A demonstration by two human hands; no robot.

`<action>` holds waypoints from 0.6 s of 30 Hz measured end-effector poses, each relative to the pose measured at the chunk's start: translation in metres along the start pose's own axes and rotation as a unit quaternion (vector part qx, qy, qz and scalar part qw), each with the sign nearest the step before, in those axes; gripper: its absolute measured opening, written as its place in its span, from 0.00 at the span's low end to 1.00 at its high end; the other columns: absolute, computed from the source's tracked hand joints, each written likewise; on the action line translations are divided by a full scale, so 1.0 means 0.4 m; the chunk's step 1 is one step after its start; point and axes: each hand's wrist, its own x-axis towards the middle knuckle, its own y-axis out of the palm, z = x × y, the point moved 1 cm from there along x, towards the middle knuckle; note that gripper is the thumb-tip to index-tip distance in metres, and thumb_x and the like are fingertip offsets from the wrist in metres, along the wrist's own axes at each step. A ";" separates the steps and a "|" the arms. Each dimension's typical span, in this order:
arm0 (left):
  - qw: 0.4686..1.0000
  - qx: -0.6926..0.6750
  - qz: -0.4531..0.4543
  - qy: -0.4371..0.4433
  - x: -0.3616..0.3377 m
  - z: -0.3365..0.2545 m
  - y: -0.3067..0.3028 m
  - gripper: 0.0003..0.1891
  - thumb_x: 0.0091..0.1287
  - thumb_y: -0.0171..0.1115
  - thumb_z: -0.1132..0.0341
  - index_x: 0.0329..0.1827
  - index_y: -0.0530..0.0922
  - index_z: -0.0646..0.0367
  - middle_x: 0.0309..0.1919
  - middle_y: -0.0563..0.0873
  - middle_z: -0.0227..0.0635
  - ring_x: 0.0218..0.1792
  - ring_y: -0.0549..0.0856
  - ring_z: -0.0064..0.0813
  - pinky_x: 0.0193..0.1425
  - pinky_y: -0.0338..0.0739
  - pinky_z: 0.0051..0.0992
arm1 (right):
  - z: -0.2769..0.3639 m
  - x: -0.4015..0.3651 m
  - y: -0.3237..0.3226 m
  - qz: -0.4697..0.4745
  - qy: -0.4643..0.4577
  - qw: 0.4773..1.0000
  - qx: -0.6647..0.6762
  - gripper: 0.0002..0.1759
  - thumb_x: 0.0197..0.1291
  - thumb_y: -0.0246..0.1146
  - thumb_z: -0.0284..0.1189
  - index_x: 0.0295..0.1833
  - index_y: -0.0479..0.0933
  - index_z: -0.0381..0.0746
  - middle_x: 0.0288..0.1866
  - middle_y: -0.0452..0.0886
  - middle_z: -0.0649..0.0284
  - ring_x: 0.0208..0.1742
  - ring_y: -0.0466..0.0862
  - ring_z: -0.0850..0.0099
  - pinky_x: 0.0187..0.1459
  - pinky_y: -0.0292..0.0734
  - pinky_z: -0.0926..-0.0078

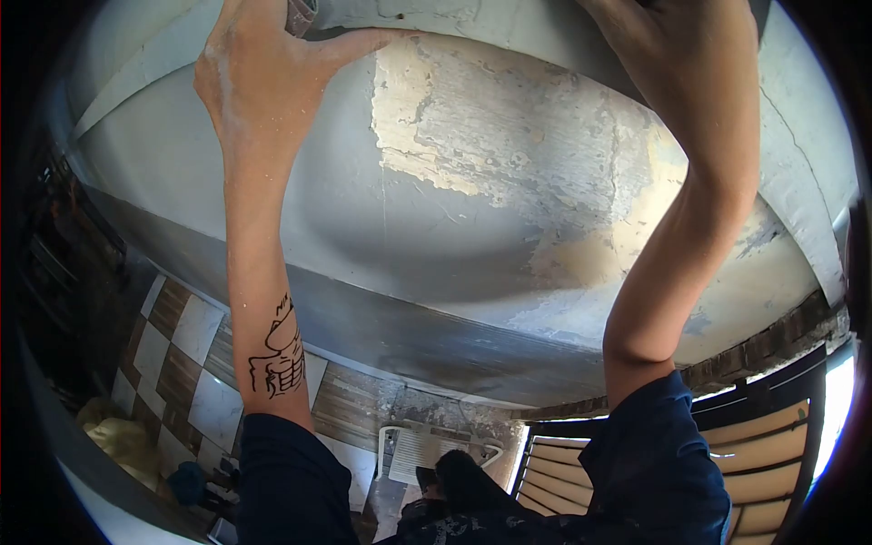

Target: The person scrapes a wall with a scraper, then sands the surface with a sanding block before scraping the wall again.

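Observation:
At the top left, my left hand (263,54) reaches up to a ledge of the wall, its thumb stretched right along the edge. A small greyish-pink piece (302,14) shows beside its fingers, which are mostly cut off by the frame; I cannot make out what it is. White dust marks the hand and wrist. My right hand (672,45) is raised against the ledge at the top right, with its fingertips out of view. Between the arms, the grey painted wall (345,200) has a rough, peeled cream patch (509,127).
Below are a checkered tile floor (195,331) and a white slatted step or stool (422,454) under my feet. A yellowish bag (123,440) lies at the lower left. A dark-framed gate or shutter (763,445) stands at the lower right. A crack (799,141) runs down the right wall.

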 end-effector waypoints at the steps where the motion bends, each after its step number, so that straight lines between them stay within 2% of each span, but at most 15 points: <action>1: 1.000 -0.003 0.002 0.003 0.001 0.000 0.002 0.27 0.36 0.77 0.65 0.42 0.76 0.60 0.37 0.81 0.39 0.41 0.81 0.40 0.43 0.74 0.31 | 0.006 -0.001 -0.010 -0.002 0.003 1.000 -0.002 0.13 0.51 0.70 0.34 0.31 0.84 0.33 0.19 0.83 0.59 0.17 0.81 0.75 0.21 0.74 0.83; 3: 0.997 0.020 0.024 -0.064 -0.006 0.017 0.009 0.29 0.37 0.77 0.63 0.44 0.75 0.59 0.38 0.81 0.40 0.41 0.81 0.40 0.45 0.74 0.31 | 0.022 -0.001 -0.026 0.024 0.060 0.995 -0.082 0.14 0.49 0.70 0.37 0.31 0.85 0.35 0.20 0.84 0.61 0.17 0.81 0.74 0.21 0.75 0.83; 4: 0.998 0.018 0.028 -0.062 -0.010 0.016 0.005 0.29 0.37 0.77 0.63 0.44 0.75 0.59 0.38 0.81 0.40 0.41 0.81 0.40 0.45 0.74 0.31 | 0.016 -0.011 -0.027 -0.002 0.027 0.998 -0.062 0.15 0.50 0.69 0.39 0.32 0.85 0.37 0.20 0.83 0.61 0.16 0.80 0.74 0.21 0.74 0.81; 5: 0.992 0.051 0.067 -0.093 -0.011 0.013 0.001 0.29 0.38 0.77 0.61 0.46 0.77 0.55 0.39 0.81 0.33 0.40 0.81 0.34 0.45 0.74 0.28 | 0.017 -0.011 -0.028 -0.006 0.029 0.998 -0.063 0.15 0.50 0.69 0.39 0.32 0.85 0.37 0.20 0.83 0.61 0.16 0.80 0.74 0.21 0.74 0.81; 6: 0.983 0.084 0.105 -0.123 -0.010 0.013 -0.001 0.29 0.38 0.77 0.59 0.48 0.79 0.52 0.40 0.81 0.25 0.39 0.80 0.28 0.44 0.74 0.25 | 0.020 -0.007 -0.023 0.022 0.076 0.992 -0.099 0.15 0.50 0.69 0.39 0.32 0.86 0.37 0.19 0.83 0.61 0.16 0.79 0.73 0.21 0.73 0.80; 7: 0.984 0.085 0.106 -0.116 -0.010 0.015 -0.001 0.29 0.38 0.77 0.59 0.48 0.79 0.52 0.40 0.81 0.25 0.39 0.80 0.28 0.44 0.74 0.25 | 0.018 -0.004 -0.022 0.048 0.122 0.982 -0.135 0.15 0.50 0.68 0.40 0.31 0.86 0.38 0.19 0.82 0.61 0.16 0.79 0.73 0.22 0.72 0.78; 8: 0.986 0.087 0.100 -0.100 -0.012 0.019 0.001 0.30 0.38 0.77 0.60 0.49 0.79 0.49 0.39 0.81 0.23 0.38 0.79 0.28 0.43 0.74 0.25 | 0.007 -0.021 -0.017 0.008 0.033 0.986 -0.162 0.15 0.51 0.67 0.42 0.32 0.86 0.39 0.18 0.81 0.61 0.16 0.78 0.70 0.22 0.72 0.76; 9: 0.988 0.087 0.092 -0.084 -0.010 0.020 0.000 0.30 0.37 0.77 0.61 0.49 0.78 0.46 0.38 0.80 0.22 0.36 0.78 0.28 0.41 0.74 0.26 | 0.011 -0.022 -0.022 0.000 0.033 0.986 -0.164 0.15 0.51 0.67 0.42 0.32 0.86 0.39 0.18 0.81 0.61 0.16 0.78 0.70 0.22 0.72 0.76; 10: 0.989 0.087 0.087 -0.078 -0.008 0.021 -0.001 0.30 0.37 0.77 0.61 0.49 0.78 0.46 0.38 0.80 0.22 0.36 0.78 0.28 0.41 0.74 0.26 | 0.013 -0.017 -0.024 0.033 0.058 0.981 -0.183 0.16 0.52 0.66 0.42 0.32 0.86 0.40 0.18 0.81 0.61 0.17 0.78 0.69 0.22 0.72 0.75; 11: 0.991 0.085 0.079 -0.072 -0.008 0.022 -0.003 0.30 0.34 0.78 0.60 0.47 0.78 0.48 0.37 0.81 0.22 0.32 0.78 0.25 0.35 0.75 0.24 | 0.013 -0.008 -0.032 0.067 0.081 0.974 -0.202 0.16 0.53 0.65 0.42 0.32 0.85 0.40 0.18 0.80 0.61 0.17 0.78 0.68 0.22 0.72 0.75; 12: 0.992 0.083 0.070 -0.067 -0.004 0.020 -0.004 0.31 0.31 0.78 0.59 0.44 0.79 0.50 0.36 0.81 0.22 0.27 0.78 0.22 0.29 0.76 0.22 | 0.036 0.003 -0.060 0.086 0.092 0.979 -0.160 0.16 0.54 0.64 0.43 0.32 0.85 0.41 0.18 0.80 0.61 0.17 0.78 0.67 0.22 0.72 0.74; 15: 0.989 0.074 0.086 -0.096 -0.010 0.019 0.001 0.30 0.34 0.79 0.58 0.44 0.78 0.50 0.32 0.79 0.21 0.27 0.77 0.23 0.31 0.75 0.23 | 0.014 -0.009 -0.043 0.080 0.082 0.971 -0.211 0.16 0.54 0.64 0.43 0.32 0.85 0.40 0.17 0.79 0.60 0.17 0.78 0.67 0.22 0.71 0.73; 16: 0.989 0.072 0.085 -0.096 -0.009 0.023 0.004 0.30 0.34 0.79 0.58 0.44 0.78 0.50 0.32 0.79 0.21 0.27 0.77 0.23 0.31 0.75 0.23 | 0.009 -0.015 -0.036 0.052 0.059 0.977 -0.200 0.16 0.55 0.64 0.43 0.31 0.85 0.40 0.17 0.79 0.60 0.17 0.78 0.67 0.22 0.71 0.73; 18: 0.994 0.062 0.058 -0.066 -0.007 0.029 0.003 0.30 0.34 0.79 0.58 0.45 0.78 0.48 0.33 0.78 0.21 0.28 0.77 0.23 0.32 0.75 0.23 | 0.008 -0.008 -0.032 0.043 0.055 0.977 -0.202 0.16 0.55 0.64 0.43 0.31 0.85 0.40 0.17 0.79 0.60 0.16 0.78 0.67 0.22 0.71 0.73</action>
